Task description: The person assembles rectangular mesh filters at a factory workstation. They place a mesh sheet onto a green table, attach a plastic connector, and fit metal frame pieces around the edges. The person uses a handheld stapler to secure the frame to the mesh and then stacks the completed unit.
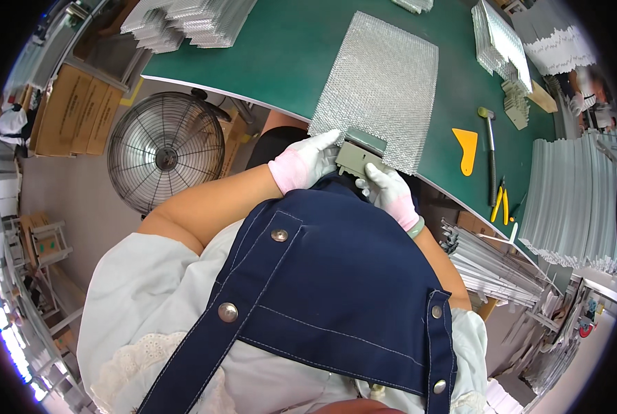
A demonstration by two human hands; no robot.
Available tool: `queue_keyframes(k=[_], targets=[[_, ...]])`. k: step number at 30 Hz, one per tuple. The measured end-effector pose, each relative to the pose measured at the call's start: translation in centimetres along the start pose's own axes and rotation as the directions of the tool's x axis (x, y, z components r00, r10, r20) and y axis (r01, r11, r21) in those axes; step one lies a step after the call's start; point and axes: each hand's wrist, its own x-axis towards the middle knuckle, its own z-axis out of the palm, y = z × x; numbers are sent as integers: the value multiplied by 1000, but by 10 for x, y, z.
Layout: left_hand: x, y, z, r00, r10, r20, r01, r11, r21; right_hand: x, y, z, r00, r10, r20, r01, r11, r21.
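Grey flat metal bracket piece [359, 156], small and rectangular with a notched lower edge, sits at the near edge of the table, clamped between both hands right over the lower corner of a silver woven-mesh sheet [381, 86]. Left hand [307, 163], in a white glove with pink cuff, fingers closed on the piece's left end and touching the mesh corner. Right hand [390, 190], same glove, pale green bangle at the wrist, grips the piece's lower right side.

Surface: dark green mat-covered table [287, 48], smooth, with a pale rim curving across the view. Mesh sheet lies flat, textured, glinting, its lower edge overhanging the rim slightly. Bare green mat to the left of the mesh and between the mesh and the tools.

To the right on the mat: orange plastic scraper [466, 148], wedge-shaped; long-handled mallet [490, 152] just beside it; yellow-handled pliers [498, 202] near the rim. Stacks of ribbed silver metal strips at far left [184, 21] and far right [571, 200].

Room: round wire-cage floor fan [165, 150] below the table's left edge, on grey floor. Brown cardboard boxes [73, 110] beyond it, near the wall. Navy apron with snap studs [336, 290] fills the foreground.
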Motion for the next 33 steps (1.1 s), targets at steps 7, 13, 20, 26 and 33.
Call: queue_keyframes(k=[7,13,20,26,33], targets=[[1,2,-6,1000,1,-29,1,998,62,5,1,1,1000,5,-25,-4,1000,26],[3,0,-11,998,-30,-62,44,972,233,6,3,0,998,-8,-55,11,998,55],[-11,7,7,948,-131,-290,249,872,420,-18,-23,6,993,78,-92,-72,995,69],[-11,3,12,969,-88,-232,167,921,351,-9,-12,-12,998,-60,29,47,947,317],[-8,-1,4,978,-87,-191,140,949,284,-12,-10,-16,999,-28,18,21,952,305]])
